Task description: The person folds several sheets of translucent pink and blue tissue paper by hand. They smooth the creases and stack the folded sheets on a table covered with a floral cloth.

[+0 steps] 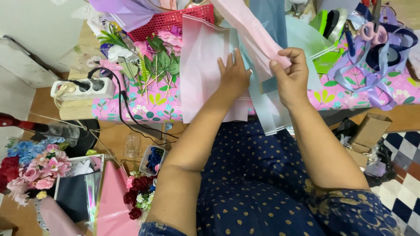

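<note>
**craftlurker:** While the left hand [235, 72] lies flat, fingers spread, pressing on a pink wrapping sheet [202, 65] spread on the table, the right hand [291, 74] is doing the fiddly bit: thumb and fingers pinched shut on a folded strip of pink paper [247, 26] that runs up and away toward the top of the view. So nothing is actually gripped on the left, just a palm-down press.

**tablewatcher:** Yep, and under both hands there's a pale blue sheet [269, 107] poking out, its lower edge hanging over the table edge toward the person's lap. The pink sheet overhangs the edge too.

**craftlurker:** Where's all this sitting?

**tablewatcher:** On a table with a pink floral cover [153, 107]. Just left of the pink sheet are artificial flowers with green leaves [159, 59], and behind those a red plastic basket [173, 19]. Further left, a white power strip [83, 88] with a black cable plugged in. Off to the right, well apart from the hands, a tangle of lilac and dark blue ribbon [378, 57] and something green [326, 22] that I can't identify.

**craftlurker:** Floor's busy too: a bunch of pink and blue flowers [33, 164] lower left, dark red roses [138, 194] near the left elbow.
</note>
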